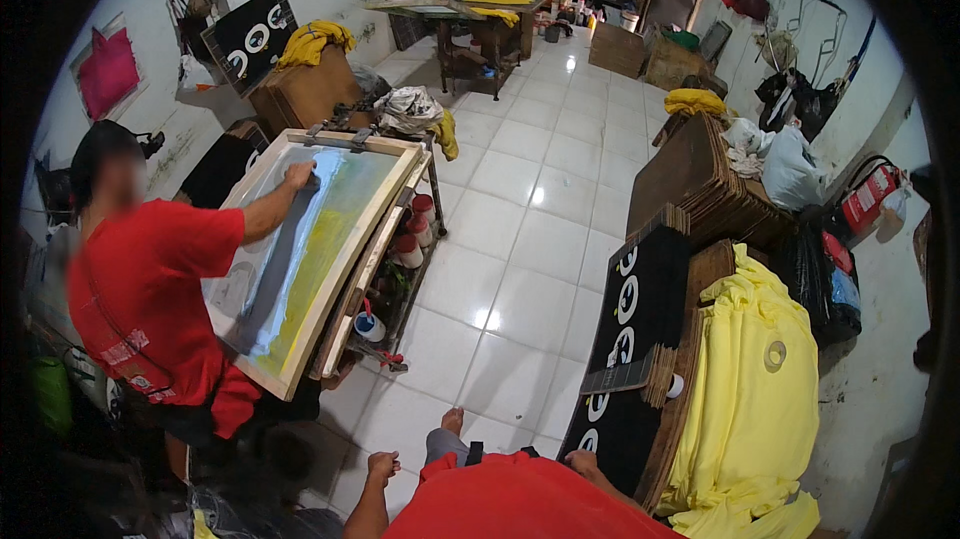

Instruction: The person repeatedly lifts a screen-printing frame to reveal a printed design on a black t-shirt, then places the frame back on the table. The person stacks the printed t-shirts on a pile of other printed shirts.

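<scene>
My left hand [383, 466] hangs beside my red shirt over the tiled floor. Its fingers are curled in, and nothing shows in them. On the other side, my right hand [582, 463] is low beside my shirt, closest to a stack of boards [657, 376] bearing black cloth [632, 311] with white printed shapes. The fingers of that hand are mostly hidden, so its grip is unclear. Right of the boards lies a heap of yellow cloth [740, 409] with a roll of tape [775, 356] on top.
At left a co-worker in red drags a squeegee [283, 254] across a wood-framed printing screen [290, 369]. Jars [408, 249] stand on the rack below it. More stacked boards [690, 174] and a fire extinguisher [868, 199] line the right wall. Another person works behind a far table [480, 27].
</scene>
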{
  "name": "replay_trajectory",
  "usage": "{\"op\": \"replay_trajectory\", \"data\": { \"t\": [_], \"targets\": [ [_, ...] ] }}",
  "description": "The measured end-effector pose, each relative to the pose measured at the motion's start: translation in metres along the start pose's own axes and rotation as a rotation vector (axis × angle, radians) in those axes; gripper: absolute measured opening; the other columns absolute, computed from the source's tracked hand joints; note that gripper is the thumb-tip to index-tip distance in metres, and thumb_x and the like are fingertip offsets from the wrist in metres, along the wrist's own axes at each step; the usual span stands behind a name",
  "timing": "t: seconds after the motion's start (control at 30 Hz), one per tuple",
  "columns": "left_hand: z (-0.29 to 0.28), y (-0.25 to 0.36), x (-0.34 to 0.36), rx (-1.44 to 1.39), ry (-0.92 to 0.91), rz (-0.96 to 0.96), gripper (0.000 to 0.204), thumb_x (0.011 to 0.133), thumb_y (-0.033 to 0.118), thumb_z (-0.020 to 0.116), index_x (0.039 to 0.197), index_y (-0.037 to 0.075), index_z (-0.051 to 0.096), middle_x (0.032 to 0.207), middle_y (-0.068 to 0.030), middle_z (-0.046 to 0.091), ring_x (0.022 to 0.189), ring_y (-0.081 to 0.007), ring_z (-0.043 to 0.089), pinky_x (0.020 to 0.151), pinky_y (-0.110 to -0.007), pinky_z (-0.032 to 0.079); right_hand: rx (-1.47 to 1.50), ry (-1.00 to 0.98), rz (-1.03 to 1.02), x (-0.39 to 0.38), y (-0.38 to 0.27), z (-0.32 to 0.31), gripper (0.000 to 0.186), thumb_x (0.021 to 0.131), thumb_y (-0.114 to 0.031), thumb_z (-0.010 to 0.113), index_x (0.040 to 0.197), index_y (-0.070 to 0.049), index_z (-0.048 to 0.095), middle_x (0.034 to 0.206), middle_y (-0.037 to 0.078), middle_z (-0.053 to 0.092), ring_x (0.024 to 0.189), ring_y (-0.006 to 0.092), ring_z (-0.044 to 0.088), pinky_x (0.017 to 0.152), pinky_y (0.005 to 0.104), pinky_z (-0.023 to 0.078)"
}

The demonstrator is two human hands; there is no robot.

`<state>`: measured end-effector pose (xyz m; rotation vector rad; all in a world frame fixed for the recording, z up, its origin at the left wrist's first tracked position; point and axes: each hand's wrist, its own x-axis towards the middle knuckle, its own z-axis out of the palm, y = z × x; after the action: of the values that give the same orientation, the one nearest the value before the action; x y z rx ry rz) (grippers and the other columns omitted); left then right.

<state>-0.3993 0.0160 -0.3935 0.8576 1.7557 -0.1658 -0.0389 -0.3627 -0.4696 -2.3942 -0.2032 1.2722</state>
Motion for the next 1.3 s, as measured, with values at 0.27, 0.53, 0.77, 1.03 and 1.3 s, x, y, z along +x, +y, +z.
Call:
{"op": "replay_trajectory", "data": {
  "t": [0.27,0.53,0.77,1.03,1.3],
  "targets": [
    [0.003,-0.028,-0.002,-0.035,-0.017,-0.031,0.016,0.083,0.017,0.065,0.084,0.002,0.060,0.068,-0.0080,0.063,0.051,-0.0137,0.058,0.041,-0.027,0.041,0.297,0.086,0.210,0.012,-0.027,-0.010,0.014,0.073,-0.009,0.060,0.078,0.002,0.067,0.069,0.010,0.064,0.061,0.0188,0.060,0.055,0.0327,0.050],
    [-0.016,-0.037,0.018,-0.016,-0.024,-0.014,0.016,0.083,0.018,0.065,0.084,0.003,0.060,0.068,-0.0076,0.063,0.051,-0.0136,0.058,0.044,-0.028,0.042,0.565,0.014,0.238,-0.004,-0.051,-0.002,0.012,0.077,-0.004,0.059,0.086,0.002,0.062,0.069,0.011,0.061,0.057,0.0194,0.060,0.051,0.0316,0.050],
    [-0.024,-0.031,0.033,-0.019,-0.031,0.017,0.017,0.082,0.019,0.066,0.085,0.004,0.059,0.070,-0.0075,0.063,0.053,-0.0148,0.059,0.046,-0.029,0.043,0.411,-0.018,0.149,-0.035,-0.072,0.006,0.012,0.078,-0.004,0.058,0.084,0.004,0.062,0.066,0.012,0.061,0.059,0.0212,0.061,0.050,0.0319,0.049],
    [-0.085,0.029,0.082,-0.584,0.121,0.121,0.016,0.084,0.013,0.055,0.069,0.007,0.053,0.061,-0.0046,0.049,0.039,-0.0127,0.035,0.033,-0.026,0.024,0.389,-0.073,0.165,-0.028,-0.090,-0.002,0.011,0.078,-0.004,0.058,0.086,0.002,0.062,0.068,0.010,0.061,0.059,0.0204,0.061,0.050,0.0302,0.048],
    [-0.179,0.192,0.094,-1.068,0.256,0.181,0.015,0.081,0.027,0.063,0.083,0.012,0.059,0.071,-0.0002,0.056,0.070,-0.0155,0.056,0.064,-0.028,0.042,0.566,-0.464,-0.069,0.041,-0.321,0.069,0.017,0.084,-0.006,0.060,0.099,0.001,0.059,0.084,0.010,0.064,0.076,0.0165,0.062,0.066,0.0272,0.051]
  ]
}}
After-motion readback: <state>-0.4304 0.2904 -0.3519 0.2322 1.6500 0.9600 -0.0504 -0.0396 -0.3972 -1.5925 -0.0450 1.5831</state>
